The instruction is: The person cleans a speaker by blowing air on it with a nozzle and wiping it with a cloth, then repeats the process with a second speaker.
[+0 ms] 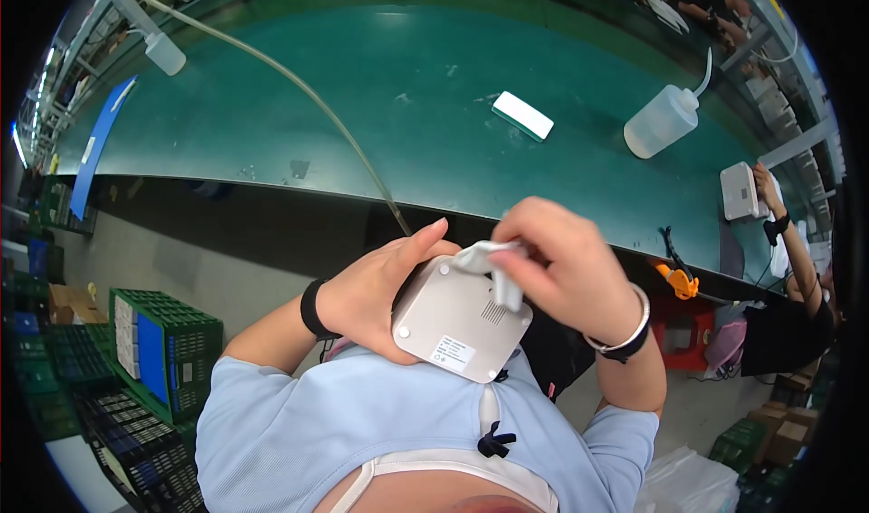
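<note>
Here we noted the left hand (371, 291) cupped against the side of a small square device (457, 318), pale grey with rounded corners, held up close to the chest over the light blue shirt (362, 422), well short of the green desk (407, 105). Its underside faced the camera: a white label, a small slotted vent, a round foot at one corner. We judged it light and rigid, a hard plastic shell, smooth enough to slip if pinched by the faces, so the sound hold looked to be across the edges and corners, as the left grip had it, fingers wrapped behind and thumb lying along the upper edge. The right hand (566, 273) came over from above, wrist bent down, its grip closed on a white cloth (489, 259) pressed against the device's top edge near the vent. The cloth looked soft and limp, bunched under the fingertips. The left wrist carried a black band, the right a silver bangle and a dark band. On the desk lay a flat white block (522, 115), a squeeze bottle (663, 122), and a hanging tube (299, 87). To the right another person's hand (768, 187) held a similar white device (740, 191).
</note>
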The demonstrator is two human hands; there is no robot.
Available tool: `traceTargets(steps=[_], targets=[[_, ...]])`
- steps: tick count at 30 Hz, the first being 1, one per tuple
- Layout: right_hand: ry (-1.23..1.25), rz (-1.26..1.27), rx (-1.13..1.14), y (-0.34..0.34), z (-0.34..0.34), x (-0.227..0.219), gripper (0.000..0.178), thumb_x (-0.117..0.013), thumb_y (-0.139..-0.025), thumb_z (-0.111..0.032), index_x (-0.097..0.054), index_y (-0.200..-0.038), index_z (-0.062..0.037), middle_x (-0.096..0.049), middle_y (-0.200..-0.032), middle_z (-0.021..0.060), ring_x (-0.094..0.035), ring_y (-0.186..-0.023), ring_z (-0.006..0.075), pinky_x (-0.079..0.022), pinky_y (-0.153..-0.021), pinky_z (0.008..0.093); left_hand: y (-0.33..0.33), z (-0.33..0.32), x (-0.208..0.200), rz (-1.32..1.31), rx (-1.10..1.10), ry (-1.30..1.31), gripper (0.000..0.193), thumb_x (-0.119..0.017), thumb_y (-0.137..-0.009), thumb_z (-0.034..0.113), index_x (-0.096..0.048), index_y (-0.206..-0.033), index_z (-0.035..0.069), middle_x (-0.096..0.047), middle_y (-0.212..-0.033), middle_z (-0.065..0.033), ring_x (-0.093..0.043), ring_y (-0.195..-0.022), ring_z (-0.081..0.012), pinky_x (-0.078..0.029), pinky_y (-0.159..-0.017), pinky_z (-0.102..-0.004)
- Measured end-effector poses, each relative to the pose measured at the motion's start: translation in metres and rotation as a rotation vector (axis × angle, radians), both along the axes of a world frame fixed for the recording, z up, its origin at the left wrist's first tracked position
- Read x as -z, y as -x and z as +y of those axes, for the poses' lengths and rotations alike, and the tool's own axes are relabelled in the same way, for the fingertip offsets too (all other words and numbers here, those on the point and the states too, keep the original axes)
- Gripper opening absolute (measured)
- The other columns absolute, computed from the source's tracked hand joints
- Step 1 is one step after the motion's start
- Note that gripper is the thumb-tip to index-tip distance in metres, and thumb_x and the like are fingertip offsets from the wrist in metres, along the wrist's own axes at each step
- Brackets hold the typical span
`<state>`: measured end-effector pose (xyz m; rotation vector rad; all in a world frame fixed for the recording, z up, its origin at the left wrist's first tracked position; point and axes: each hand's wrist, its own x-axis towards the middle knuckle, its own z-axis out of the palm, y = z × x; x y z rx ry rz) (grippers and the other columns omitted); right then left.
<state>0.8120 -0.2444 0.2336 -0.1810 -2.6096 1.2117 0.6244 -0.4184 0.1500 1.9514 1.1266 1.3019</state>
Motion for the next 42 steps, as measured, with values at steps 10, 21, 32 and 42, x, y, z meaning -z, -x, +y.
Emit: traceTargets(steps=[10, 21, 32, 42], targets=[[-0.301, 0.212, 0.602, -0.011, 0.086, 0.021, 0.013, -0.063, -0.092, -0.006, -0.06, -0.102, 0.0005, -0.063, -0.085, 0.0148, -0.061, -0.069, 0.0264, -0.05, -0.066, 0.0346, 0.013, 0.0, -0.005, -0.813, -0.02, 0.303, 0.124, -0.086, -0.066, 0.047, -0.013, -0.159, 0.011, -0.051, -0.139, -0.0227, -0.054, -0.125, -0.0406, -0.042, -0.107, -0.0519], [-0.363, 0.202, 0.776, -0.049, 0.141, 0.102, 0.015, -0.062, -0.091, -0.002, -0.061, -0.105, 0.0018, -0.062, -0.089, 0.0146, -0.061, -0.073, 0.0235, -0.049, -0.067, 0.0322, 0.031, 0.018, -0.004, -2.041, 0.356, 0.447, 0.092, -0.065, -0.083, 0.065, -0.039, -0.148, 0.006, -0.046, -0.145, -0.0226, -0.043, -0.135, -0.0452, -0.038, -0.112, -0.0611], [0.661, 0.627, 0.614, -0.039, 0.109, 0.099, 0.012, -0.056, -0.094, -0.005, -0.058, -0.105, -0.0011, -0.062, -0.099, 0.0086, -0.061, -0.081, 0.0175, -0.05, -0.075, 0.0309, 0.018, 0.015, -0.009, -1.246, -0.228, 0.405, 0.08, -0.072, -0.084, 0.036, -0.036, -0.149, 0.004, -0.048, -0.141, -0.0188, -0.049, -0.131, -0.0358, -0.042, -0.11, -0.0508], [1.37, 0.201, 0.039, -0.03, 0.011, 0.126, 0.05, -0.042, -0.104, -0.045, -0.061, -0.107, 0.0007, -0.045, -0.06, -0.0024, -0.043, -0.058, 0.0122, -0.041, -0.059, 0.0249, -0.009, 0.003, -0.021, -0.693, -0.467, 0.282, 0.098, -0.085, -0.068, 0.013, -0.03, -0.15, 0.006, -0.049, -0.132, -0.0135, -0.05, -0.126, -0.0282, -0.04, -0.108, -0.0385]])
